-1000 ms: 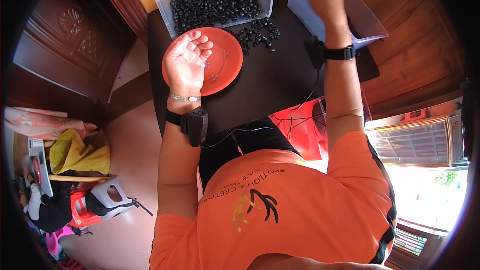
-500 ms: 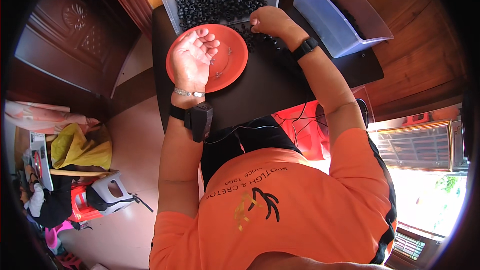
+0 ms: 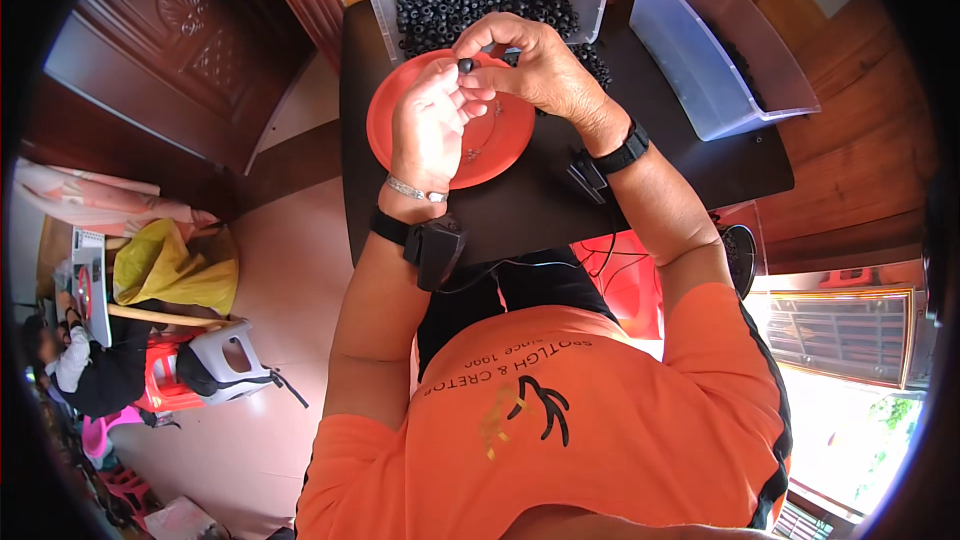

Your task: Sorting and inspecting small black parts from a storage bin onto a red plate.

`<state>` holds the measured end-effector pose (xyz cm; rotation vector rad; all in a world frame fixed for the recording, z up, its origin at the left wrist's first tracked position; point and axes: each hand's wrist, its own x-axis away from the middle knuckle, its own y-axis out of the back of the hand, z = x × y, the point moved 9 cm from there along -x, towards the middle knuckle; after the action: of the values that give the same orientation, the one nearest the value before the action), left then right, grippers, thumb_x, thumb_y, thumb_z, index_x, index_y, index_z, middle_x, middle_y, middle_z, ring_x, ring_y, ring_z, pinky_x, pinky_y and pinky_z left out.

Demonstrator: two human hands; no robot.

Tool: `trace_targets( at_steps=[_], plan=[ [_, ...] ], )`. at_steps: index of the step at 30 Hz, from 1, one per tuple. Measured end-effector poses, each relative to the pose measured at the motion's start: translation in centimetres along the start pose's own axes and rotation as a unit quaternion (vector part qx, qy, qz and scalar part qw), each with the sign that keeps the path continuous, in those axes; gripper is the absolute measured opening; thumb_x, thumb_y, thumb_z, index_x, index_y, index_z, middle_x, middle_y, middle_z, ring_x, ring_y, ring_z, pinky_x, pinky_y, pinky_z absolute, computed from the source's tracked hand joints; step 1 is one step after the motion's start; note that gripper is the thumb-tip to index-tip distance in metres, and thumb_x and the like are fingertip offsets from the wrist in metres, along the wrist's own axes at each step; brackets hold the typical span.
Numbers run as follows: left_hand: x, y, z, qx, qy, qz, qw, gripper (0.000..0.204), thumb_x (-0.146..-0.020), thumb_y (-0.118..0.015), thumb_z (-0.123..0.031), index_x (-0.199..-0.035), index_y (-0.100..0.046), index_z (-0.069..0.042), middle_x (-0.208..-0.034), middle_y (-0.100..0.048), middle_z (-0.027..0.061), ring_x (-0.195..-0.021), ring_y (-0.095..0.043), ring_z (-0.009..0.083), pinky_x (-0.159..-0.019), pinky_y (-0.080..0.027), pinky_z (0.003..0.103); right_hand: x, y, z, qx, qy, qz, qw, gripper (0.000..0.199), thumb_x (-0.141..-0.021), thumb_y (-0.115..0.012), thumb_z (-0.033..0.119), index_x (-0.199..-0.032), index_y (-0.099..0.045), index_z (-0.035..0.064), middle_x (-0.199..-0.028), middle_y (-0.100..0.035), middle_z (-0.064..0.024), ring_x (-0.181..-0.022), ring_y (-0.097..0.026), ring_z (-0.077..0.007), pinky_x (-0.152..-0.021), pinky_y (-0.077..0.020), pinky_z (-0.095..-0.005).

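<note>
My right hand [image 3: 535, 65] pinches a small, round black piece [image 3: 465, 65] between thumb and forefinger. It looks like the ring-shaped black parts [image 3: 480, 0] heaped in the clear plastic bin [image 3: 382, 0] at the back. My left hand [image 3: 430, 125] is turned palm up with its fingers curled, its fingertips right against the black piece. Whatever the left fingers hold is too small to make out. Both hands are above a round orange-red plate [image 3: 515, 145], where a few tiny, shiny bits [image 3: 473, 154] lie.
The dark table [image 3: 640, 120] also carries loose black parts [image 3: 590, 62] by the bin's front edge. A second translucent bin [image 3: 690, 80] with black parts stands at the right. Cables [image 3: 610, 250] hang near the table's front edge. Another person [image 3: 80, 360] sits at far left.
My right hand has left the loose parts by the bin and come left to my left hand, bringing a black piece. The whole view has shifted slightly.
</note>
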<state>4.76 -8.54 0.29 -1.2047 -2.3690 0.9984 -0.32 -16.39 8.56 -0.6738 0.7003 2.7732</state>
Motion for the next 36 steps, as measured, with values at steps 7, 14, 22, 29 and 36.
trace_targets(
  at_steps=[7, 14, 22, 29, 36],
  plan=[
    [0.3, -1.3, -0.8, -0.030, -0.037, 0.034, 0.998, 0.013, -0.088, -0.052, -0.018, -0.095, -0.055, -0.008, -0.091, -0.061, 0.0045, -0.083, -0.059, 0.0153, -0.074, -0.043, 0.028, 0.4, 0.2, -0.3, -0.052, 0.000, -0.023, 0.998, 0.023, -0.073, -0.072, 0.002, -0.094, -0.065, 0.0068, -0.099, -0.063, -0.0013, -0.088, -0.058, -0.0115, -0.078, -0.0466, -0.0260],
    [0.7, -2.4, -1.6, -0.095, -0.090, 0.047, 0.990, 0.018, -0.089, -0.050, -0.016, -0.102, -0.054, -0.004, -0.099, -0.058, 0.0030, -0.087, -0.056, 0.0107, -0.074, -0.042, 0.026, 0.7, 0.7, 0.9, -0.005, 0.065, -0.046, 0.997, 0.024, -0.070, -0.072, 0.000, -0.091, -0.064, 0.0075, -0.095, -0.063, -0.0020, -0.094, -0.059, -0.0150, -0.084, -0.0483, -0.0295],
    [0.5, -2.6, -1.9, -0.066, -0.093, 0.083, 0.990, 0.022, -0.090, -0.048, -0.014, -0.107, -0.054, -0.002, -0.101, -0.057, 0.0029, -0.090, -0.054, 0.0105, -0.076, -0.043, 0.028, 0.8, 1.0, 2.7, 0.067, 0.141, -0.036, 0.987, 0.024, -0.072, -0.072, 0.005, -0.096, -0.066, 0.0074, -0.101, -0.063, -0.0059, -0.096, -0.059, -0.0203, -0.086, -0.0461, -0.0335],
    [0.3, -2.1, -1.2, -0.066, -0.065, 0.070, 0.993, 0.020, -0.090, -0.048, -0.015, -0.104, -0.054, -0.003, -0.094, -0.058, 0.0038, -0.086, -0.055, 0.0109, -0.075, -0.043, 0.028, 1.2, 1.2, 3.1, 0.139, 0.151, -0.053, 0.977, 0.024, -0.071, -0.072, 0.005, -0.094, -0.067, 0.0074, -0.095, -0.065, -0.0059, -0.097, -0.059, -0.0234, -0.086, -0.0467, -0.0347],
    [0.0, -1.3, -0.9, -0.062, -0.051, 0.054, 0.995, 0.020, -0.090, -0.049, -0.017, -0.102, -0.056, -0.003, -0.091, -0.060, 0.0045, -0.084, -0.057, 0.0143, -0.074, -0.043, 0.028, 1.3, 1.4, 3.1, 0.156, 0.152, -0.061, 0.974, 0.022, -0.072, -0.073, 0.008, -0.093, -0.067, 0.0072, -0.095, -0.065, -0.0065, -0.095, -0.060, -0.0237, -0.086, -0.0471, -0.0341]
  ],
)
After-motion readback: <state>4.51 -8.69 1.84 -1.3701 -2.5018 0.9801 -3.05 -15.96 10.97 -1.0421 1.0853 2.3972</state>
